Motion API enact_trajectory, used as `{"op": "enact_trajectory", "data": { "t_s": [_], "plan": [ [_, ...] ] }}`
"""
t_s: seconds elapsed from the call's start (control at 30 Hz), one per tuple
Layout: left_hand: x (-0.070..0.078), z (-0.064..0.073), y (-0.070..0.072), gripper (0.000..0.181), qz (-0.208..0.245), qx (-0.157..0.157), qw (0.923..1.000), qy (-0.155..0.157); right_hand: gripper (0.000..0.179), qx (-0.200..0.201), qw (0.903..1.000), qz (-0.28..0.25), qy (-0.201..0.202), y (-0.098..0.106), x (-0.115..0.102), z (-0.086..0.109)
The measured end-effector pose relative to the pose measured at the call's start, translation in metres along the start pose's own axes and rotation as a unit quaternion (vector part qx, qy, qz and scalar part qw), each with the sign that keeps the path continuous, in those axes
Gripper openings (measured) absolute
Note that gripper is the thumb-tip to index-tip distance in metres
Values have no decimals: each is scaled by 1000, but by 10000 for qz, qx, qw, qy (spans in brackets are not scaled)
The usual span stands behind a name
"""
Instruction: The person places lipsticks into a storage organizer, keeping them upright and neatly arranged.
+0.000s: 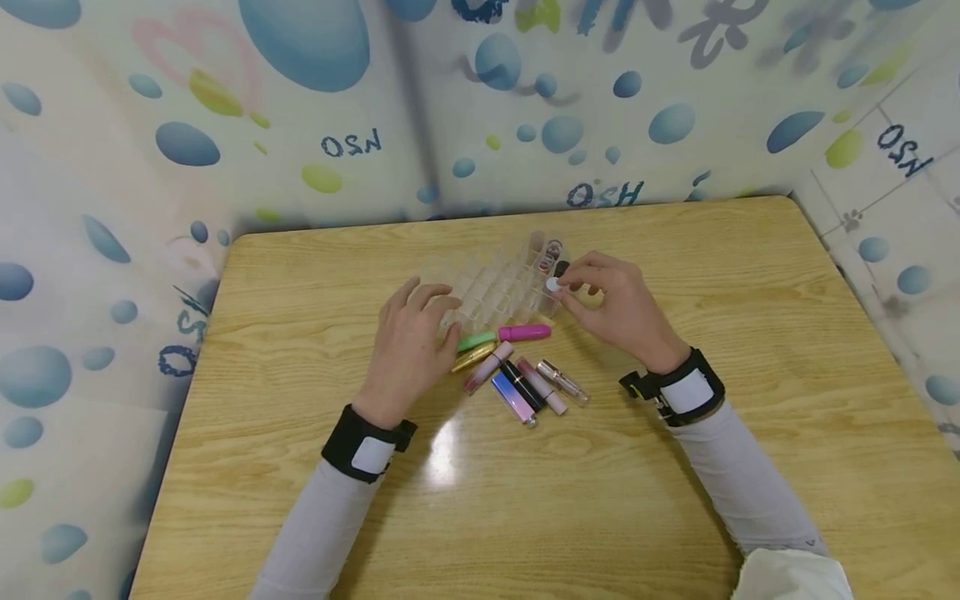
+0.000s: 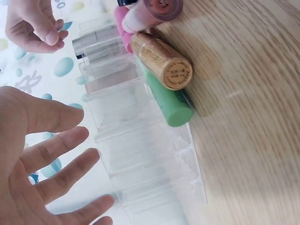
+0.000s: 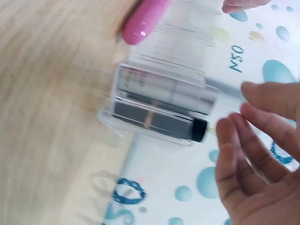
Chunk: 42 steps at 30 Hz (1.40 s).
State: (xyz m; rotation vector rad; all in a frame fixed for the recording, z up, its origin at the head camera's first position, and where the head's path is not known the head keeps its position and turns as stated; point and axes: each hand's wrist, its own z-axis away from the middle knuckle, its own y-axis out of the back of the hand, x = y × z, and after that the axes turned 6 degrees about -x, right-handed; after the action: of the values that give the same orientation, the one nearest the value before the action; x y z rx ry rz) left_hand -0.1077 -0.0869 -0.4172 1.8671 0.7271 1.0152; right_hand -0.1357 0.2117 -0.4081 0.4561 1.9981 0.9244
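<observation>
A clear plastic lipstick organizer [image 1: 487, 287] with rows of compartments stands on the table. At its right end, a white-capped tube [image 3: 164, 92] and a black lipstick [image 3: 159, 119] sit upright in neighbouring compartments. My right hand [image 1: 611, 304] is just above these caps, its fingers bent loosely; the right wrist view shows a small gap between fingertips and tubes. Beside the organizer's left part, my left hand [image 1: 412, 342] has its fingers spread and grips nothing. In front lie a green tube [image 2: 171, 101], a gold lipstick [image 2: 161, 61] and a pink tube [image 3: 145, 21].
Nearer me on the wooden table [image 1: 525, 508] lie several more cosmetics, among them a blue-purple lipstick [image 1: 513, 398], a black tube [image 1: 522, 386] and a clear silver-capped tube [image 1: 562, 382]. A wall covering [image 1: 420, 108] with blue and green spots rises behind the table.
</observation>
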Motion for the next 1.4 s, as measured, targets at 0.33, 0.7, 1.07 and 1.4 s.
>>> {"op": "enact_trajectory", "data": {
  "t_s": [0.33,0.7,1.07,1.4],
  "plan": [
    [20,0,-3,19,492,130,9971,-561,15,-2140,9762,328,-141,14,-32,9],
    [35,1,-17,21,582,-373,9950,-720,42,-3785,9210,224,-901,-5,-37,12],
    [45,4,-30,13,827,-509,9895,-1072,26,-4170,9026,465,-961,-9,-31,15],
    [46,8,-36,16,802,-871,9891,-879,18,-4338,8914,562,-1188,-9,-23,14]
  ]
}}
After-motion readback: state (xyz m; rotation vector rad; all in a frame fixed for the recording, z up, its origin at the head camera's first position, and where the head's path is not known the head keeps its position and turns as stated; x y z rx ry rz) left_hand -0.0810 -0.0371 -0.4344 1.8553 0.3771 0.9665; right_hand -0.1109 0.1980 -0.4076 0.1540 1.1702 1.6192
